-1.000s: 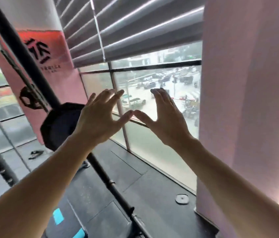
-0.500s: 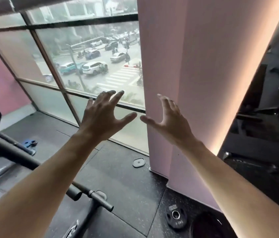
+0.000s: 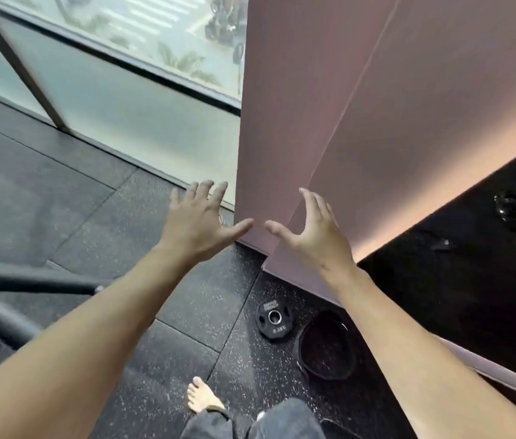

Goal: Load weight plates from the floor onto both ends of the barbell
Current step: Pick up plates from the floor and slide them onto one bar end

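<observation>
Two black weight plates lie flat on the speckled rubber floor by the foot of a pink pillar: a small plate [image 3: 274, 318] with a metal-ringed hole and grip slots, and a larger plate [image 3: 326, 345] just right of it. My left hand [image 3: 201, 221] and my right hand [image 3: 312, 231] are stretched out side by side above the floor, fingers spread, palms down, holding nothing. Both hands are well above and beyond the plates. A dark bar [image 3: 31, 283], part of the rack or barbell, crosses the left edge.
The pink pillar [image 3: 377, 122] stands right ahead, with a frosted window wall [image 3: 129, 99] to its left. A dark glossy area [image 3: 472, 264] with gym gear lies to the right. My bare foot [image 3: 201, 397] and grey trousers show at the bottom.
My view has swung down and to the right, from the window to the floor. The two plates have come into fuller view. My hands stay open and side by side.
</observation>
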Demonstrator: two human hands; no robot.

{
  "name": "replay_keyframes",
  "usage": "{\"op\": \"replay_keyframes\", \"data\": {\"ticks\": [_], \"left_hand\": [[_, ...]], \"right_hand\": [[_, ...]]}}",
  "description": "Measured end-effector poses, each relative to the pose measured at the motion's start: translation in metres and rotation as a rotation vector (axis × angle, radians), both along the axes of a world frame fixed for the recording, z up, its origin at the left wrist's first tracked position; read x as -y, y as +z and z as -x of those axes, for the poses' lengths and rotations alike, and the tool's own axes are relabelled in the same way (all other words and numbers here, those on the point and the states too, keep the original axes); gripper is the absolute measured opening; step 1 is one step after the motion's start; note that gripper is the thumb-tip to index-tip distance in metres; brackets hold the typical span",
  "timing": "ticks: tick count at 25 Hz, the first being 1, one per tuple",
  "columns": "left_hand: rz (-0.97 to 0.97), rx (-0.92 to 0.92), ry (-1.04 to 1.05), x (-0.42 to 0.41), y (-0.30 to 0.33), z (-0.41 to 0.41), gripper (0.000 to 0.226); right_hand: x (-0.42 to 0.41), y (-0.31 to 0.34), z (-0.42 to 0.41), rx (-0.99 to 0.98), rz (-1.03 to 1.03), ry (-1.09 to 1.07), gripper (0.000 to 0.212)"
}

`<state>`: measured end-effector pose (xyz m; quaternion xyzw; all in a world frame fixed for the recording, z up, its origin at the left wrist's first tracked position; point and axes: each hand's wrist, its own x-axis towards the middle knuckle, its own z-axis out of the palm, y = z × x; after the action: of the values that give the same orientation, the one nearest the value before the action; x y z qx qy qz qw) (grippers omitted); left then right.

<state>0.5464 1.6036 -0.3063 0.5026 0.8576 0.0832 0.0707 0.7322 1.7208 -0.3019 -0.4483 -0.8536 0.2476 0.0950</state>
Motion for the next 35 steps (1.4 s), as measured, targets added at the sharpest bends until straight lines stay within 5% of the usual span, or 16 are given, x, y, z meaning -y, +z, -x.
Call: {"op": "replay_keyframes", "data": {"ticks": [6,17,23,31,35], "left_hand": [[0.203,0.101,0.056,-0.022,-0.184,-0.026,0.103],[0.530,0.459,0.354,-0.041,-0.594,-0.134,0.075],[0.432,0.682,0.513,-0.084,-0.713,-0.174,0.065],[0.469,0.631,0.530,-0.125,-0.822,-0.197,0.086],[0.440,0.573,0.507,-0.131,-0.845,-0.190,0.080]], "right_hand": [[-0.024,-0.168,0.015,0.218,0.110,0.043,0.099],[-0.076,-0.577,-0.038,0.608,0.303,-0.041,0.094],[-0.089,-0.717,-0.073,0.759,0.389,-0.047,0.094],[-0.101,-0.833,-0.087,0.768,0.402,-0.106,0.104],[-0.103,-0.853,-0.083,0.791,0.351,-0.115,0.092]]}}
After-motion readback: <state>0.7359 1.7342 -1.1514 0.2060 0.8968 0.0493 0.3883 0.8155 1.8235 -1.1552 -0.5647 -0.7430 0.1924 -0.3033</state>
